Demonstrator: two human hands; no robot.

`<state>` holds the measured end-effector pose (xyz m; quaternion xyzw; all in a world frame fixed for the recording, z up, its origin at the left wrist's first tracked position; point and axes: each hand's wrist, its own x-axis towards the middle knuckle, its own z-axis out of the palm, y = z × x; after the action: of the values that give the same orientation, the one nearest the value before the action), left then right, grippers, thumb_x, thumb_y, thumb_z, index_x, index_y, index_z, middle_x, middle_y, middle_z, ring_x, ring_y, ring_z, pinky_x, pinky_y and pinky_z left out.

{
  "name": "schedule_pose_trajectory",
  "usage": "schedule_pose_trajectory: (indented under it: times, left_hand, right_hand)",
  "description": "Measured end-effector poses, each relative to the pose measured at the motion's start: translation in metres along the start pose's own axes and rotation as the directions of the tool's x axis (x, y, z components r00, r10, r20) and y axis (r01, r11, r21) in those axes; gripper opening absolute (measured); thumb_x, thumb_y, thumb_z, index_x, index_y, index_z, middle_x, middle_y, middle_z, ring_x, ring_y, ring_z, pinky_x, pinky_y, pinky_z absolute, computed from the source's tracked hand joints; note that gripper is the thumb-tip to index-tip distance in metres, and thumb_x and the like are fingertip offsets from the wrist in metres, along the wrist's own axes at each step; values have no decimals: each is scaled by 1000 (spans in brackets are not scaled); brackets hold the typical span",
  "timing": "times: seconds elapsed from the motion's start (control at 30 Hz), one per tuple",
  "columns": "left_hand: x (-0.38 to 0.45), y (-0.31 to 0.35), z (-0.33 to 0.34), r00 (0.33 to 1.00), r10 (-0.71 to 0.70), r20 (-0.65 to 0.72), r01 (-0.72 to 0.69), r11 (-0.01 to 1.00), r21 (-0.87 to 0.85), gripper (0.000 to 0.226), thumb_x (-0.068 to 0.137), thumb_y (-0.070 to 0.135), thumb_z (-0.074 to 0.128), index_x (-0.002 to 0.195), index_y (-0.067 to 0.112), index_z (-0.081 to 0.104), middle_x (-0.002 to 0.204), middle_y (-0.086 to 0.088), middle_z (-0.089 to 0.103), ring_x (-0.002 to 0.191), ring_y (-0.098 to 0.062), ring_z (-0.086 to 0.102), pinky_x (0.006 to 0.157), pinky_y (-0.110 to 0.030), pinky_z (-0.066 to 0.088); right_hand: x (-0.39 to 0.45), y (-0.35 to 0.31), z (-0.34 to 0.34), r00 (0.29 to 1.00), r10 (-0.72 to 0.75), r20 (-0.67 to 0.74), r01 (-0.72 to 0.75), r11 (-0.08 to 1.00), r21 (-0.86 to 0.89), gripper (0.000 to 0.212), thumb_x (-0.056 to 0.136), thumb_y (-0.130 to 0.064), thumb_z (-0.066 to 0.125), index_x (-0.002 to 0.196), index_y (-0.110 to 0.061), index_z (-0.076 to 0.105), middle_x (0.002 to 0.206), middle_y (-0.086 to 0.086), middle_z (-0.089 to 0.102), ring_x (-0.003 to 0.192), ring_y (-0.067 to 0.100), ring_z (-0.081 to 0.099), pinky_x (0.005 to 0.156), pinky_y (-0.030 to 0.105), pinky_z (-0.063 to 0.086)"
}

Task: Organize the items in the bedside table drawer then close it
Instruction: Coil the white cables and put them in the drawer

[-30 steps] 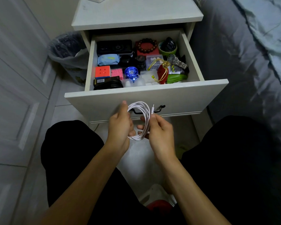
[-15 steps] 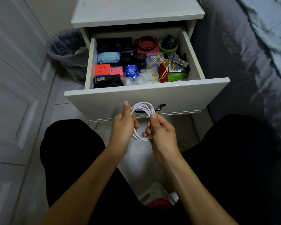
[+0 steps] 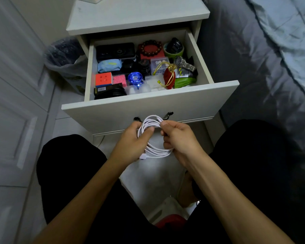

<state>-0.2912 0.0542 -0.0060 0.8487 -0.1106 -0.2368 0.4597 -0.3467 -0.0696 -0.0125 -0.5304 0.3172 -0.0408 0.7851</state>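
Note:
A coiled white cable (image 3: 152, 138) hangs between both hands in front of the open drawer's front panel (image 3: 148, 108). My left hand (image 3: 132, 143) grips the coil's left side, thumb across the loops. My right hand (image 3: 179, 138) pinches the loops at the top right and holds the lower right of the coil. The white bedside table drawer stands pulled out and full: a black case (image 3: 115, 51), a bead bracelet (image 3: 151, 47), a colour cube (image 3: 103, 79), a blue yo-yo (image 3: 135, 78), a red pouch (image 3: 169, 77), a metal watch (image 3: 184, 63).
A bin with a dark bag (image 3: 65, 57) stands left of the table. White cupboard doors (image 3: 12, 103) line the left. A bed with grey bedding (image 3: 264, 55) runs along the right. My knees in black flank the hands; a red-and-white object (image 3: 169, 219) lies on the floor between them.
The coil has been drawn tighter and tilted; my right hand shifted its grip to the top right of the loops, and a plug end now sticks out at the lower left.

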Motion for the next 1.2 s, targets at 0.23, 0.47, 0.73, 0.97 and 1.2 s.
schedule_pose_trajectory:
  times: [0.23,0.47,0.73,0.97,1.2]
  left_hand:
    - [-1,8,2,996,-82,46,88,982,-166,33,93,44,59,117,23,54,85,-3,68,67,-13,66,50,-27,53]
    - [3,-2,-18,849,410,332,-526,710,469,130,52,83,67,155,37,1,163,9,1,151,-13,5,118,-35,18]
    - [13,-4,-4,896,317,309,-403,874,271,120,59,69,79,154,36,14,153,12,33,137,-6,35,112,-32,35]
    - [23,2,-14,867,339,366,-425,886,186,26,84,37,69,105,39,55,92,11,68,83,-8,66,74,-29,53]
    - [21,3,-10,884,466,33,-454,840,297,20,97,29,48,91,11,56,78,-1,61,74,-24,59,64,-33,37]
  right_hand:
    - [5,-5,-11,999,45,-8,-45,998,43,25,99,-7,49,76,-8,60,63,4,45,35,4,30,35,17,26]
    - [11,-13,-19,998,55,-18,-55,998,2,29,98,-5,49,70,-8,56,62,6,45,32,3,29,33,14,25]
    - [7,-22,-19,992,28,120,12,949,-315,28,98,-14,53,72,-10,62,57,1,50,38,8,37,40,20,33]
    - [1,-34,-21,967,-55,248,185,822,-538,17,97,-16,57,97,0,62,68,8,58,48,14,41,42,22,34]
    - [7,-30,-14,978,-186,91,203,947,-250,13,91,-16,64,82,-8,67,59,3,56,49,15,47,51,29,42]
